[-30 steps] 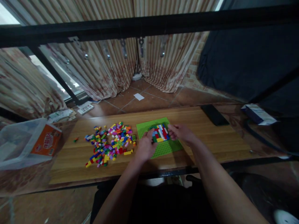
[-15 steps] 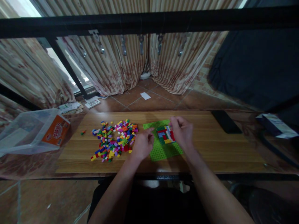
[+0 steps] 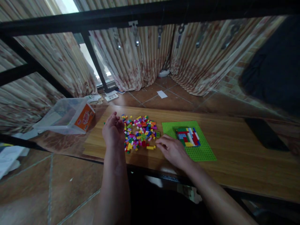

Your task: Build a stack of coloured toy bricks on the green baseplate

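Note:
My left hand (image 3: 113, 129) is raised over the left edge of a pile of small toy bricks (image 3: 142, 132), hiding part of it. Its fingers are loosely bent and apart, with nothing visible in them. My right hand (image 3: 174, 151) is low at the pile's right side, near a yellow brick (image 3: 150, 147). Its fingertips are drawn together; whatever they may hold is too small to make out. Behind that hand lies a green baseplate (image 3: 203, 153) bearing a rectangular patch of built bricks (image 3: 189, 137) in red, white, blue, yellow and green.
The bricks and baseplate lie on a wooden table (image 3: 145, 112). A dark flat slab (image 3: 266, 132) is at its right. A clear plastic bin (image 3: 63, 115) with an orange label stands beyond the left end. A black metal bar (image 3: 150, 14) crosses in front of the curtains.
The view has turned left. My right hand has left the built bricks and come to the pile's right edge. My left hand has moved from the baseplate to the pile's left side.

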The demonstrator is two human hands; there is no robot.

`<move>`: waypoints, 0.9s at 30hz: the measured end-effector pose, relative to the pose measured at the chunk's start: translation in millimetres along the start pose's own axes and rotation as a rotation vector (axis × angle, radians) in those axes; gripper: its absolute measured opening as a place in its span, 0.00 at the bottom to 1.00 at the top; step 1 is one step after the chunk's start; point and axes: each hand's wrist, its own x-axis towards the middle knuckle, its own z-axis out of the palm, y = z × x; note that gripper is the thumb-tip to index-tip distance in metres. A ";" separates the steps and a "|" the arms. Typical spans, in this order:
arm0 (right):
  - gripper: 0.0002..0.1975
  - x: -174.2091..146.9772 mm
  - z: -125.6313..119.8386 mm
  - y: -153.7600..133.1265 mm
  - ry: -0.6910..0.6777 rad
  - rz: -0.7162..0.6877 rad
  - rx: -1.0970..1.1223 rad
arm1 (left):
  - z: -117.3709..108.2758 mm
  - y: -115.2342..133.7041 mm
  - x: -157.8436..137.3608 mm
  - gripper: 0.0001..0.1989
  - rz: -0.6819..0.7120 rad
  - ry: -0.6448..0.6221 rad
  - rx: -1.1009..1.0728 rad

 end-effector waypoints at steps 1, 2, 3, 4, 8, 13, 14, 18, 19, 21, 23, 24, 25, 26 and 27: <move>0.07 1.1 4.2 -3.2 -0.034 0.005 -0.014 | -1.8 3.3 0.4 0.03 -0.055 0.010 -0.043; 0.07 2.2 8.0 -6.1 -0.061 0.012 -0.028 | -3.4 5.7 0.8 0.03 -0.093 0.014 -0.074; 0.06 3.2 11.4 -8.5 -0.079 0.017 -0.039 | -4.5 7.4 1.2 0.03 -0.119 0.011 -0.095; 0.06 4.0 14.6 -10.4 -0.093 0.020 -0.048 | -5.4 8.7 1.6 0.03 -0.133 0.008 -0.110; 0.07 6.0 24.4 -12.2 -0.129 0.040 -0.117 | -7.3 11.9 1.9 0.05 -0.145 0.011 -0.133; 0.07 9.1 30.6 -12.5 -0.152 0.079 -0.180 | -8.9 15.2 1.4 0.03 -0.157 0.013 -0.131; 0.07 10.1 31.1 -13.1 -0.154 0.078 -0.176 | -9.2 15.6 1.4 0.03 -0.160 0.012 -0.127; 0.05 13.1 31.8 -14.2 -0.131 0.077 -0.154 | -10.0 15.4 2.4 0.03 -0.174 0.007 -0.116; 0.05 13.4 31.6 -14.0 -0.119 0.075 -0.143 | -10.2 15.1 2.8 0.03 -0.177 0.001 -0.109; 0.05 13.4 30.3 -13.4 -0.096 0.073 -0.108 | -10.4 14.3 3.4 0.01 -0.179 -0.022 -0.084; 0.04 12.9 27.8 -13.1 -0.072 0.078 -0.061 | -10.3 13.5 4.0 0.01 -0.179 -0.053 -0.054; 0.04 12.6 26.2 -13.0 -0.060 0.083 -0.034 | -9.9 13.0 4.3 0.01 -0.184 -0.070 -0.040; 0.04 12.4 24.4 -12.8 -0.043 0.084 -0.008 | -9.3 12.4 4.6 0.02 -0.182 -0.068 -0.037; 0.04 12.2 22.7 -12.5 -0.024 0.081 0.018 | -8.3 11.7 4.8 0.03 -0.185 -0.065 -0.039; 0.04 12.0 20.9 -12.0 -0.002 0.073 0.041 | -6.8 10.9 4.8 0.05 -0.190 -0.056 -0.041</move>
